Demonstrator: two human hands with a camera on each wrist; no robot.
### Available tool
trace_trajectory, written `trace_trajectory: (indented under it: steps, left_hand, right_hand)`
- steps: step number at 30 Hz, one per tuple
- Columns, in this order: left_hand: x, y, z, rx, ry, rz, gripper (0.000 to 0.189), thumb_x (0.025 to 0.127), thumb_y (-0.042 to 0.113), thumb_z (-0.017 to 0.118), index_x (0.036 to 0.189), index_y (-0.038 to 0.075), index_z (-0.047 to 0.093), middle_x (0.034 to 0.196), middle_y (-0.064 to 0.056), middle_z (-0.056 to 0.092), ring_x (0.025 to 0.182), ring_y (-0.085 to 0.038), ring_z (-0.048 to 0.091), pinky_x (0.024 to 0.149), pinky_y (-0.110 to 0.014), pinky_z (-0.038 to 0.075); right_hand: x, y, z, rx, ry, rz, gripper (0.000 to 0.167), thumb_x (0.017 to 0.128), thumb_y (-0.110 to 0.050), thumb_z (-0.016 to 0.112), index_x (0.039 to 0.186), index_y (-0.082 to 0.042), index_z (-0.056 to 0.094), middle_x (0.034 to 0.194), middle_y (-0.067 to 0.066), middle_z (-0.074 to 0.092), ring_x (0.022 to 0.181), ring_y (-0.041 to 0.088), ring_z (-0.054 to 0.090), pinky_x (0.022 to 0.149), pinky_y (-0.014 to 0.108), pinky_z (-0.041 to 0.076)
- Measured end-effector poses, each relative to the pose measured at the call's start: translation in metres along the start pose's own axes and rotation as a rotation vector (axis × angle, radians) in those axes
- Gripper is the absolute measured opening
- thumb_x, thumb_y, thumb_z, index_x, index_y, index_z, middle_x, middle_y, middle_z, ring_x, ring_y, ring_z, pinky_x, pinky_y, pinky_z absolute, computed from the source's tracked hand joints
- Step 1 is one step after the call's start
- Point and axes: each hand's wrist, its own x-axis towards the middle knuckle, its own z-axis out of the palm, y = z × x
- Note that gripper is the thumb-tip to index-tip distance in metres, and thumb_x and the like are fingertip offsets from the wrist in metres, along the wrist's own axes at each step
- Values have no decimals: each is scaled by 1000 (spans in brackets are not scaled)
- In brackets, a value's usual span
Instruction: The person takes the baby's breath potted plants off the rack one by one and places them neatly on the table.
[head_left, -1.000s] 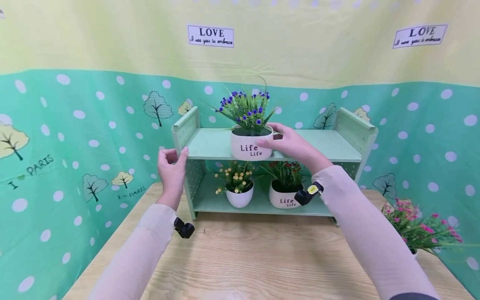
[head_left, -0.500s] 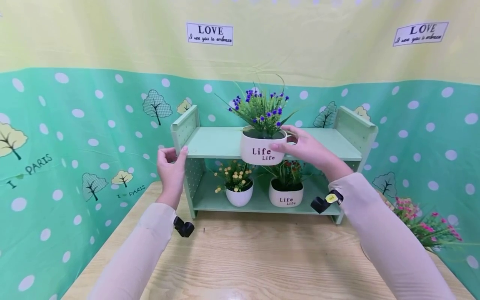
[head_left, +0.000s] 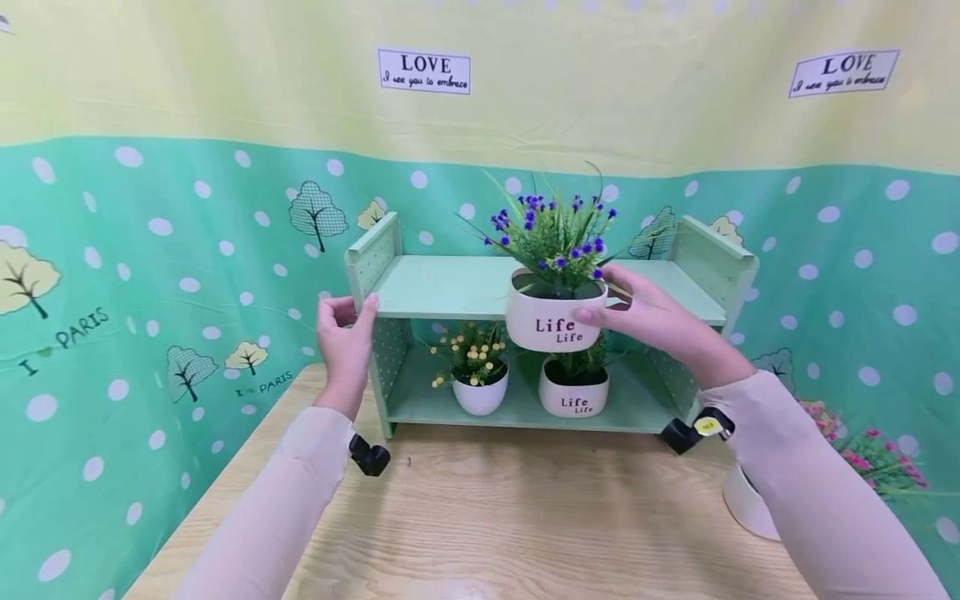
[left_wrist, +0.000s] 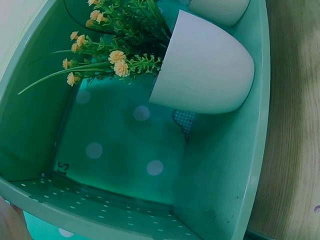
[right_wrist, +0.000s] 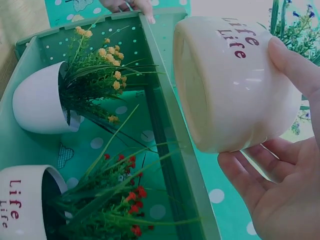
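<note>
My right hand grips the right end of a white oval flowerpot marked "Life", thumb on its front. Purple artificial flowers rise from it. The pot is held off in front of the upper board of a green two-tier shelf; its bare underside shows in the right wrist view. At the shelf's left side panel, my left hand holds the front edge with the thumb; its other fingers are partly hidden behind the panel. Only a sliver of that hand shows in the left wrist view.
On the lower tier stand a white pot with yellow flowers and a second "Life" pot, whose red flowers show in the right wrist view. A pot with pink flowers stands at the table's right, partly behind my right sleeve.
My right hand has carried the purple-flowered pot to the right, forward off the upper board and slightly down. My left hand has stayed at the side panel.
</note>
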Motion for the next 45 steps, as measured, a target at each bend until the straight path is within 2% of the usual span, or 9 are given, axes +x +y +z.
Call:
trace_trajectory:
  steps: [9,15,20,26,34,39,43,45]
  left_hand:
    - [0,2,2,1,10,4,34,91,36,76,106,16,54,100,0,55,92,-13,50,77,-27,44]
    - [0,2,2,-7,9,11,34,90,36,76,106,15,54,100,0,55,92,-14,49,76,-27,44]
    - [-1,2,1,-5,9,7,35,91,37,76,107,14,54,101,0,55,93,-14,50,77,-27,44]
    - [-1,3,0,-2,7,6,36,91,38,75,108,14,55,101,0,55,94,-13,50,78,-27,45]
    - [-2,3,1,9,4,-2,36,91,39,75,108,14,54,102,0,55,94,-13,50,79,-27,45]
    - [-2,2,1,4,9,10,34,91,37,75,107,14,55,100,0,55,93,-13,50,77,-26,45]
    - [-3,1,2,-1,11,13,33,91,36,76,106,15,55,100,0,55,92,-13,50,77,-27,45]
    - [-3,1,2,-4,10,11,34,91,36,76,106,14,55,100,0,55,92,-13,50,77,-27,45]
  right_hand:
    - [-23,6,-8,-78,11,33,101,92,-50,68,161,-7,7,164,18,14,146,44,23,111,64,26]
    - [-37,12,-9,-74,14,40,101,93,-48,68,160,-7,5,165,19,10,141,47,31,110,65,26]
    - [-45,18,-8,-81,11,0,97,93,-44,69,159,-2,11,162,22,20,140,48,34,110,64,28]
    - [-59,23,-8,-120,28,26,97,93,-47,68,157,2,15,157,25,28,137,47,38,108,66,30]
    - [-73,33,-5,-151,34,1,85,93,-41,70,151,6,29,141,24,51,133,46,45,105,67,32]
    - [-80,44,-5,-156,11,-10,87,93,-36,70,150,11,25,149,33,38,137,53,34,106,68,30]
    - [-86,53,-4,-152,2,-23,85,93,-33,71,148,14,26,148,36,36,136,55,33,106,67,31]
    - [-90,57,-3,-173,3,-3,86,93,-36,70,147,14,26,148,37,36,135,56,34,105,67,32]
